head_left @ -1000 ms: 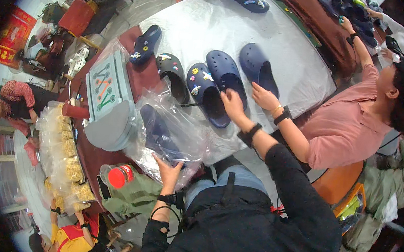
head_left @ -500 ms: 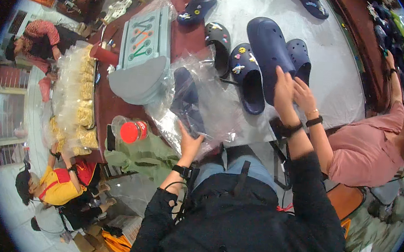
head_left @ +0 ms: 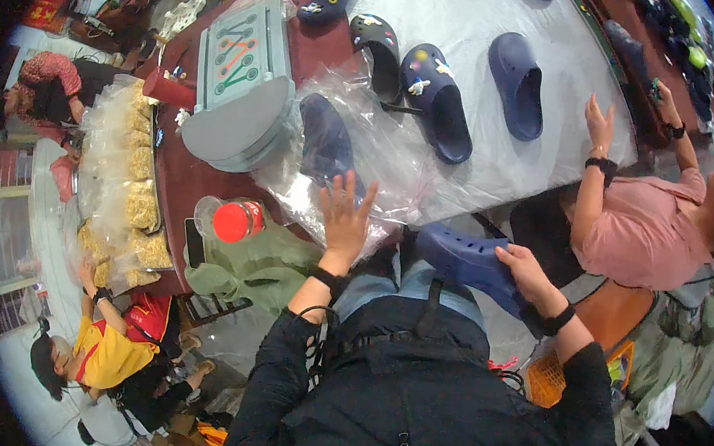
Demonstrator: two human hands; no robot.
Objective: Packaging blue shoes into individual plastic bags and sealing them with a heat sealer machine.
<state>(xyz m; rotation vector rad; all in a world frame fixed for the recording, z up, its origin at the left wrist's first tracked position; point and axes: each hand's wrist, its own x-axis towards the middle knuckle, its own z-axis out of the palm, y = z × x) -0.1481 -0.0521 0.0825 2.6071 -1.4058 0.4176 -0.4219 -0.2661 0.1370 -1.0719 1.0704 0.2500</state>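
Head view: our left hand, fingers spread, lies flat on the clear bags covering a dark clog at the bench edge; our right hand grips a blue clog below the bench, near our lap; more clogs lie beyond

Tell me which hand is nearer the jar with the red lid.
Left. The left hand is spread open over the clear plastic bags, just right of the jar with the red lid. The right hand is farther right, gripping a blue clog.
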